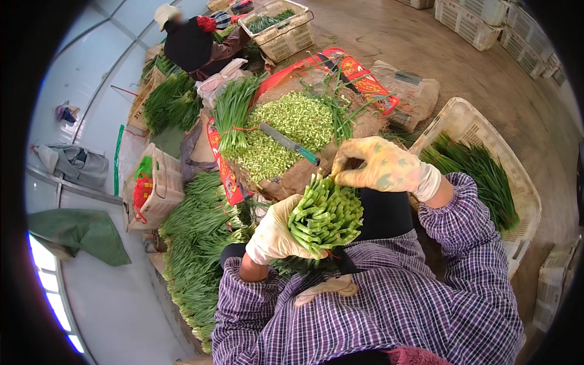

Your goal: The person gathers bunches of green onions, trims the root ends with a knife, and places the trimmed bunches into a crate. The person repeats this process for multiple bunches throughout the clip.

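Note:
My left hand (276, 232), in a pale glove, grips a thick bundle of green garlic chives (326, 214) with the trimmed stem ends facing up. A red tie shows at the bundle's lower edge. At the far rim of those stem ends is my right hand (378, 164), in a yellowish leaf-patterned glove, thumb and fingertips together. Whether a stem is pinched there is hidden. Beyond the bundle, a knife (289, 143) with a green handle rests on a heap of chopped stem pieces (292, 116). A tied bunch of chives (235, 116) lies at the heap's left.
Many chive bunches (196, 246) lie to my left, near a plastic crate (155, 187) holding bags. On my right, a crate (524, 196) holds tied chives (479, 182). Another person (191, 43) sits ahead beside a filled crate (285, 39). Crates (470, 23) are stacked far right.

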Tool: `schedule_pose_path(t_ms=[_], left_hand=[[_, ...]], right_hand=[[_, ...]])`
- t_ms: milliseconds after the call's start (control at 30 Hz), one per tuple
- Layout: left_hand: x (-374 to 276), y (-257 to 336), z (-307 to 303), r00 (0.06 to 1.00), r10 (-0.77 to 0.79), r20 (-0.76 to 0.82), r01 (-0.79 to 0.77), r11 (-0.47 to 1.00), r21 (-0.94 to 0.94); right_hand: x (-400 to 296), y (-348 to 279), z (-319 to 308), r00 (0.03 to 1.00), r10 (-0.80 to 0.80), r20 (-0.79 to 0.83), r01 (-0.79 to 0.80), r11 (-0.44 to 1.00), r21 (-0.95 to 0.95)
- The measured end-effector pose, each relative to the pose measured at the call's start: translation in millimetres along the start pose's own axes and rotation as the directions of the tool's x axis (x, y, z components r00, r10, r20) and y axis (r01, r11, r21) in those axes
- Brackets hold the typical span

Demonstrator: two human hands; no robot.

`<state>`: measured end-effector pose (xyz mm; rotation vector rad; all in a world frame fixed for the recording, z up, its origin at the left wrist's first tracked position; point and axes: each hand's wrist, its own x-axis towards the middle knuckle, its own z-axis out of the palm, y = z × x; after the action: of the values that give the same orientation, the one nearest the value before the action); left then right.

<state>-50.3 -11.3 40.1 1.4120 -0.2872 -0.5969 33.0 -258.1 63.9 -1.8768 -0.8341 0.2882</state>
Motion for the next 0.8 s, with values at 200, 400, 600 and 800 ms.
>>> schedule_pose_path(t_ms=[200, 400, 600, 800], left_hand=[[3.3, 8.9, 11.4, 0.995, -0.092, -0.049, 0.092, 0.996, -0.016], [4.0, 3.2, 2.5, 0.997, -0.048, -0.059, 0.057, 0.984, 0.167], [2.5, 12.0, -2.2, 0.988, 0.085, -0.132, -0.093, 0.994, -0.062], [21.2, 29.2, -27.0, 0.934, 0.220, -0.282, -0.223, 0.975, 0.022]], right_hand=[[8.4, -18.7, -14.5, 0.960, 0.195, 0.203, -0.168, 0.975, -0.146], [6.1, 6.0, 15.3, 0.972, -0.046, -0.231, -0.036, 0.941, -0.337], [-3.7, 47.1, 2.8, 0.886, 0.244, -0.394, -0.031, 0.879, 0.475], [-2.3, 29.0, 119.0, 0.983, -0.033, -0.179, 0.164, 0.580, 0.798]])
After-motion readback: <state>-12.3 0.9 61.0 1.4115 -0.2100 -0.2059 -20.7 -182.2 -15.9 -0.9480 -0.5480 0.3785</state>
